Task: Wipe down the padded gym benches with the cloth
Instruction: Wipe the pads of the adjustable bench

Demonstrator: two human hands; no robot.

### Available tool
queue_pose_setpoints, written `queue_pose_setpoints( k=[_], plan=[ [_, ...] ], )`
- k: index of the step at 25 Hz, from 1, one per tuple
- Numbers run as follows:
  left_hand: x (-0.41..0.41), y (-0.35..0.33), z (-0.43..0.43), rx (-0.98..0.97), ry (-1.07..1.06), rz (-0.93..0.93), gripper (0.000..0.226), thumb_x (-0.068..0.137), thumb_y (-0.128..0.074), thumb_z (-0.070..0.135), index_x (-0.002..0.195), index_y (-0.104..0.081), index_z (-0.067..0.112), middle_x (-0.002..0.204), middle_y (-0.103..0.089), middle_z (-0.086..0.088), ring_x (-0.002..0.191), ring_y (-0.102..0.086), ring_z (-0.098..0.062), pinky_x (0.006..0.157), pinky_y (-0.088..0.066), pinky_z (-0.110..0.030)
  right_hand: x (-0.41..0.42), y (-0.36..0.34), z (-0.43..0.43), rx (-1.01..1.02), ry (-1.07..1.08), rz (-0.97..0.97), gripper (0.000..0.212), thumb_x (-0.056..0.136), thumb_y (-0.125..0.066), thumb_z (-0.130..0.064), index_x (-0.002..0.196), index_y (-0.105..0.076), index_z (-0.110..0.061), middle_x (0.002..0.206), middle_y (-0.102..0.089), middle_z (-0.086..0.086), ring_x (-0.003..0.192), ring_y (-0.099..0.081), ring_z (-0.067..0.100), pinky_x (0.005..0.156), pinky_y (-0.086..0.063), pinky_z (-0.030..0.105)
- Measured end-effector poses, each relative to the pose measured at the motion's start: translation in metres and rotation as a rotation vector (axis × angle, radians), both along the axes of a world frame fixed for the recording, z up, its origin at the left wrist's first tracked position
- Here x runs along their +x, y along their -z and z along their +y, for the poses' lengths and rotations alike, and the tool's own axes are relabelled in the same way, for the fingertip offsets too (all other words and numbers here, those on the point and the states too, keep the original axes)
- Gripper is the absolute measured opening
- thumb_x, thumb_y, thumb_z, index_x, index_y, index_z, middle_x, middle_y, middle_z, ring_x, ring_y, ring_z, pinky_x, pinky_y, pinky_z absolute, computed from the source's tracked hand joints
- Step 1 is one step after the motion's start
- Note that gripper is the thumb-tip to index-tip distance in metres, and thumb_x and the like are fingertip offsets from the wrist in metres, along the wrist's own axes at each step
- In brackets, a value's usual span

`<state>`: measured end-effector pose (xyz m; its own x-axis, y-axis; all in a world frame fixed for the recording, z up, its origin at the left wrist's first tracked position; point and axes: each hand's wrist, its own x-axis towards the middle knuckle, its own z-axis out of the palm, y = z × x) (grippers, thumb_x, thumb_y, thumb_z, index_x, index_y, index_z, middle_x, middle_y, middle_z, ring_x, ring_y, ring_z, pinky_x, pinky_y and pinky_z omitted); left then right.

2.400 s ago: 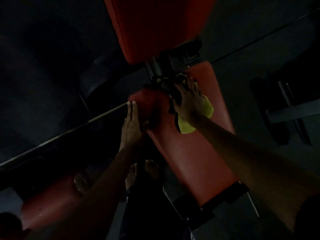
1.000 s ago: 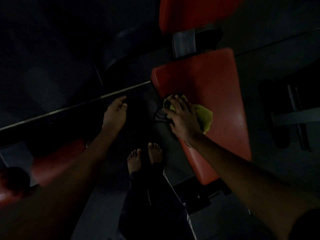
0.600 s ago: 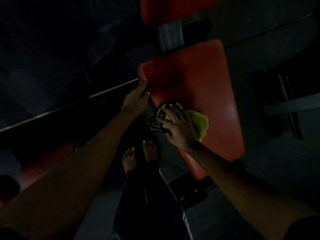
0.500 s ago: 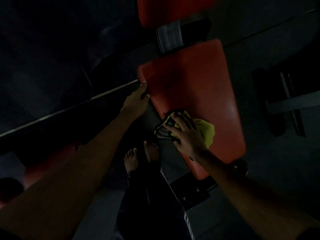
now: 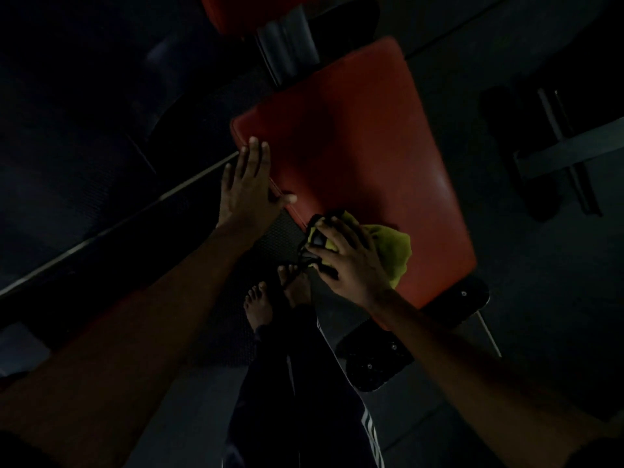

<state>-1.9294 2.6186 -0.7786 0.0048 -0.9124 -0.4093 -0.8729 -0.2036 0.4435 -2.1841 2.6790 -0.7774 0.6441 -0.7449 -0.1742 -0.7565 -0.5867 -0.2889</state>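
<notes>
Cloth (image 5: 393,251) gripped by right fingers (image 5: 339,231) on red pad (image 5: 354,146); left fingers (image 5: 253,157) flat, feet (image 5: 258,305) below.

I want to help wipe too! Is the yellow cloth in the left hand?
No, the right hand holds the yellow cloth on the red pad; the left hand lies flat at its edge.
</notes>
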Motion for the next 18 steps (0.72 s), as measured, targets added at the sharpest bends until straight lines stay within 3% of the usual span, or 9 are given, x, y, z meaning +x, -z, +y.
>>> queue_pose_setpoints(
  k=[3,9,12,15,18],
  plan=[
    [-0.001,0.000,0.001,0.013,0.088,-0.151,0.119,0.081,-0.044,0.082,0.159,0.005,0.005,0.167,0.004,-0.015,0.155,-0.002,-0.031,0.123,-0.003,-0.050,-0.021,-0.004,0.026,0.008,0.091,0.020,0.046,0.087,-0.069,-0.040,0.132,-0.066,-0.033,0.160,-0.036,0.000,0.150,-0.028,0.028,0.116,-0.029,0.055],
    [-0.004,-0.003,-0.002,0.035,0.096,-0.154,0.121,0.083,-0.050,0.078,0.157,0.008,0.002,0.166,0.008,-0.018,0.155,0.002,-0.032,0.124,-0.001,-0.051,-0.012,-0.009,0.028,0.035,0.220,0.025,0.043,0.086,-0.062,-0.038,0.128,-0.066,-0.034,0.156,-0.043,0.000,0.148,-0.033,0.028,0.118,-0.025,0.054],
    [-0.005,-0.002,-0.002,0.024,0.092,-0.132,0.121,0.083,-0.053,0.076,0.158,0.009,0.003,0.167,0.009,-0.017,0.155,0.003,-0.031,0.123,0.000,-0.053,0.002,-0.012,0.025,0.051,0.262,0.046,0.037,0.083,-0.070,-0.033,0.120,-0.067,-0.032,0.153,-0.045,-0.001,0.146,-0.036,0.029,0.116,-0.028,0.053],
    [-0.005,-0.003,-0.002,0.012,0.015,-0.012,0.122,0.081,-0.066,0.067,0.159,0.005,0.007,0.167,0.009,-0.013,0.154,0.002,-0.031,0.122,-0.006,-0.053,0.000,-0.009,0.026,0.038,0.246,0.064,0.044,0.081,-0.075,-0.036,0.123,-0.064,-0.033,0.154,-0.042,-0.001,0.147,-0.034,0.030,0.113,-0.031,0.055],
    [-0.009,-0.001,0.010,-0.032,-0.112,0.174,0.118,0.081,-0.075,0.054,0.160,0.002,0.011,0.167,0.010,-0.013,0.154,-0.004,-0.034,0.119,-0.025,-0.057,-0.016,-0.004,0.032,0.043,0.188,0.037,0.049,0.083,-0.073,-0.036,0.130,-0.062,-0.033,0.157,-0.039,-0.001,0.147,-0.032,0.030,0.113,-0.032,0.056]
  ],
)
